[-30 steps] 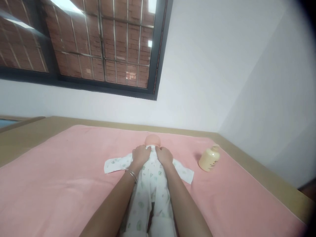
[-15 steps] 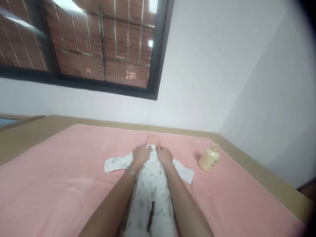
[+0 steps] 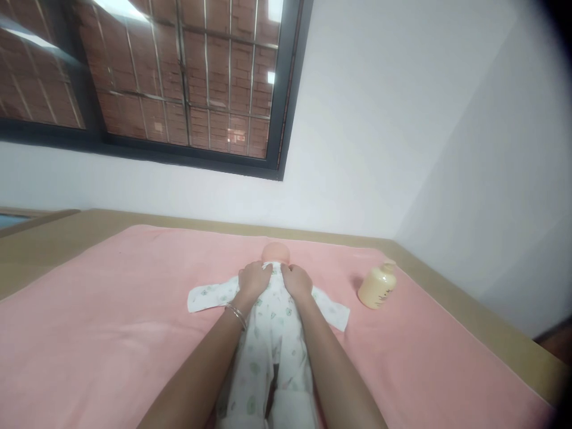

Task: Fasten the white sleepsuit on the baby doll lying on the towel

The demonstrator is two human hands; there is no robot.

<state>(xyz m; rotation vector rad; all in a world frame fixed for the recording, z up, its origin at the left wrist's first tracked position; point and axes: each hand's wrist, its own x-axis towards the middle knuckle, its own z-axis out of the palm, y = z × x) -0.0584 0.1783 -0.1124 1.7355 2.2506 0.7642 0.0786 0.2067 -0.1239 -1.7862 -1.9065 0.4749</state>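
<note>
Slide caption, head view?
Left hand and right hand on the upper body of a doll in white printed clothes, lying on pink cloth; glossy cream bottle at right.

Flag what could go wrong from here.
1. The bracelet on the left wrist sits close to the printed outfit and might snag the fabric.
2. Each hand, left and right, is at a shoulder of the doll; uneven pressure could twist it.
3. The bottle stands on the pink cloth; tugging that could topple it.
</note>
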